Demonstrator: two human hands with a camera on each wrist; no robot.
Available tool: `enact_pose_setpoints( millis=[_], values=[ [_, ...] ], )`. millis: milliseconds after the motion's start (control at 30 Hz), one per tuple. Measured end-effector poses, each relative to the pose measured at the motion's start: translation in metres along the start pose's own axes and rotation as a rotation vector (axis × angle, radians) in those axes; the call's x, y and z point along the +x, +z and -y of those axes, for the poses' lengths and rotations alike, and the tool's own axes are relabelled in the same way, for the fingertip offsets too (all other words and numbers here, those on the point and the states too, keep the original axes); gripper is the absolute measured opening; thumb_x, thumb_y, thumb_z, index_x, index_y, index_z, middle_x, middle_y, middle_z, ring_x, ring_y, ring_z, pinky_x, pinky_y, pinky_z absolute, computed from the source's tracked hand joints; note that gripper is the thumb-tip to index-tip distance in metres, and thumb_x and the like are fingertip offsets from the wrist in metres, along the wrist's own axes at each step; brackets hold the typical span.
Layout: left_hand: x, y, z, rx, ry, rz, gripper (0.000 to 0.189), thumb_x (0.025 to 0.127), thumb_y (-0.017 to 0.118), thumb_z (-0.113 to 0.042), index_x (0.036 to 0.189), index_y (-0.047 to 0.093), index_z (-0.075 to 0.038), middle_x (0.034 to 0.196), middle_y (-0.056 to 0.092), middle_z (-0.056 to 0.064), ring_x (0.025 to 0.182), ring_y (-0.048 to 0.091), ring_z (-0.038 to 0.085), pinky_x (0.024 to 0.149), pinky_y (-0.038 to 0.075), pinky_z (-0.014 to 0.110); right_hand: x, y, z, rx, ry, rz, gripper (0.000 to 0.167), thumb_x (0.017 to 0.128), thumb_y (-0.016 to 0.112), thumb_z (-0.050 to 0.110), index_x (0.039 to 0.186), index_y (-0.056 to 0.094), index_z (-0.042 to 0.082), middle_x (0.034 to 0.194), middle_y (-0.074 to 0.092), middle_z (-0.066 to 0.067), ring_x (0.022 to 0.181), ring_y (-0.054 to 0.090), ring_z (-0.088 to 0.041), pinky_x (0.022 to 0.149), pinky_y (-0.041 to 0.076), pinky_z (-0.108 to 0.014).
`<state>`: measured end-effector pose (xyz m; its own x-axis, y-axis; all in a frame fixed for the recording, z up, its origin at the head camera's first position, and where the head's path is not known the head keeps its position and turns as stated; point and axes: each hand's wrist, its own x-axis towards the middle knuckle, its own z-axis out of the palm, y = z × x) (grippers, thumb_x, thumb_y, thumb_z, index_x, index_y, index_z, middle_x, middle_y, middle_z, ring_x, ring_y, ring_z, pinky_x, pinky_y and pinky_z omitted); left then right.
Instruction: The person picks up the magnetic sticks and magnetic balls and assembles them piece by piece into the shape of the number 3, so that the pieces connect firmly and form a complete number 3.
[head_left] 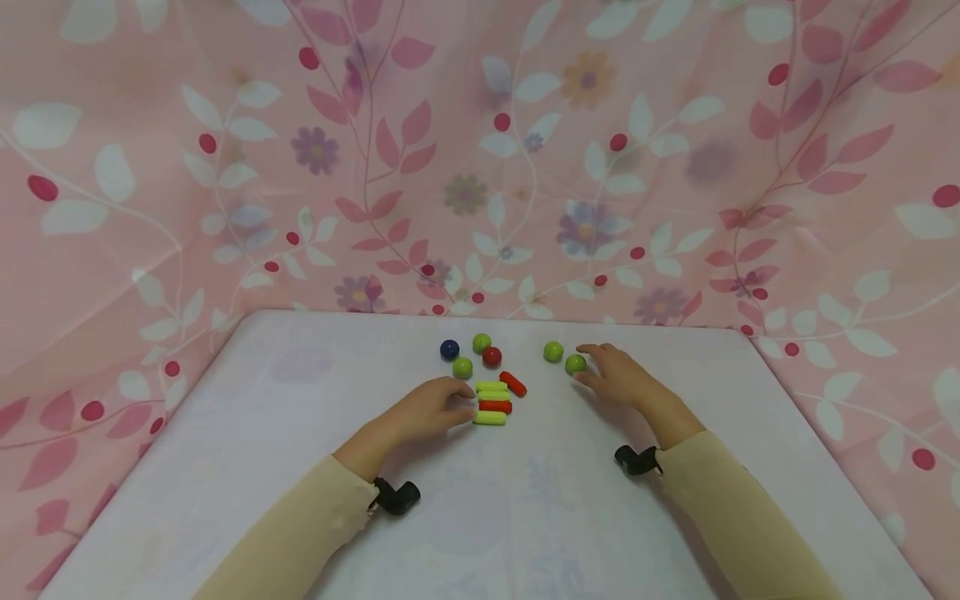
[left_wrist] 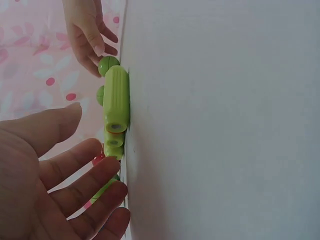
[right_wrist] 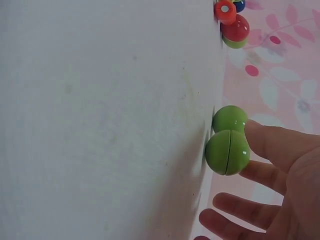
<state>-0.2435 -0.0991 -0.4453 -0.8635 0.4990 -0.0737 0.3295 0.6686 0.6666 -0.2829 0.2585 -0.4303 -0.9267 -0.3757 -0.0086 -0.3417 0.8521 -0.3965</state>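
Observation:
My left hand (head_left: 429, 410) is beside the left ends of a row of yellow-green sticks (head_left: 490, 417) and a red stick (head_left: 495, 407), its fingers loosely spread and holding nothing. In the left wrist view the nearest yellow-green stick (left_wrist: 116, 100) shows a hole in its end. At the right, my right hand (head_left: 621, 382) has its thumb and fingers spread about a green ball (head_left: 575, 364), without a visible grip. That ball (right_wrist: 227, 152) has a seam line in the right wrist view, with another green ball (right_wrist: 230, 118) just behind it.
A second red stick (head_left: 513, 384) lies slanted beside the row. Behind it are a dark blue ball (head_left: 449, 350), a red ball (head_left: 492, 357) and two green balls (head_left: 462, 367). A flowered pink cloth (head_left: 465, 167) hangs along the white table's (head_left: 510, 517) far edge.

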Motion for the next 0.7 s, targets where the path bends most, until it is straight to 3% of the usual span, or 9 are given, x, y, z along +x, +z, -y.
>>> enact_pose_setpoints(
  millis=[333,700],
  values=[
    [0.010,0.009,0.000,-0.067,-0.013,0.012,0.023,0.093,0.072,-0.027,0.113,0.068,-0.015,0.110,0.065,-0.003,0.105,0.057,0.017,0.100,0.047,0.039,0.012,-0.003,0.004,0.126,0.048,0.049,0.049,0.096,0.067,0.017,0.139,0.052,-0.004,0.125,0.056,-0.028,0.110,0.061,-0.039,0.093,0.049,-0.052],
    [0.016,0.013,-0.004,-0.045,-0.004,0.000,0.019,0.092,0.074,-0.023,0.107,0.065,-0.016,0.095,0.063,-0.005,0.091,0.057,0.015,0.088,0.050,0.033,0.021,0.001,0.000,0.170,0.037,0.029,0.042,0.094,0.068,0.008,0.133,0.056,-0.004,0.121,0.061,-0.024,0.107,0.063,-0.036,0.091,0.050,-0.049]
  ],
)
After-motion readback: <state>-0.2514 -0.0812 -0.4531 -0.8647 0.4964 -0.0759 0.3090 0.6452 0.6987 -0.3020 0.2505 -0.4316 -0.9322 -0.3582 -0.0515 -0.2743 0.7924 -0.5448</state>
